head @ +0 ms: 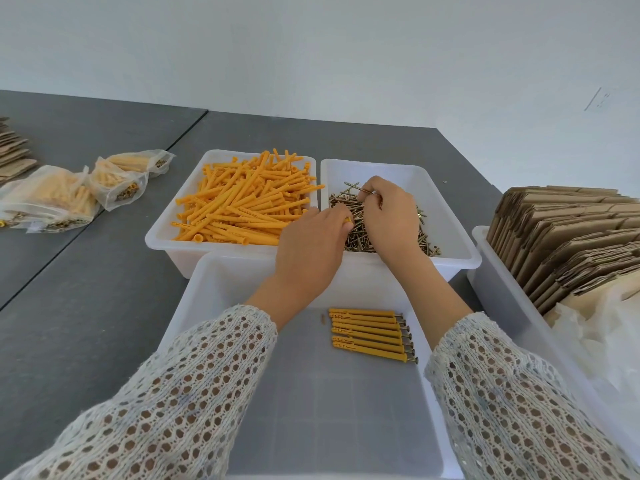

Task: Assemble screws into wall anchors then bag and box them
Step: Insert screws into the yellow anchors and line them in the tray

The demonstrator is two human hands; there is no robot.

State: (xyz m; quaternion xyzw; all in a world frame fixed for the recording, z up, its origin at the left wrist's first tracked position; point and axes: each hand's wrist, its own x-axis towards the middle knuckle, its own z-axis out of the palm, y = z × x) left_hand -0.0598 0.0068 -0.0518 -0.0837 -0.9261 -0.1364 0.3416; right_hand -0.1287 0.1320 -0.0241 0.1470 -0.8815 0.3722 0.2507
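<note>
A white bin at the back left holds a heap of orange wall anchors. Beside it, a second white bin holds loose brass screws. My left hand hovers over the gap between the two bins, fingers closed on an orange anchor whose end shows at the fingertips. My right hand is over the screw pile and pinches a screw at its fingertips. In the near white bin, several assembled anchors with screws lie side by side.
Filled clear bags of assembled anchors lie on the grey table at the left. A white bin at the right holds flat cardboard boxes and plastic bags. More flat cardboard is stacked at the far left edge.
</note>
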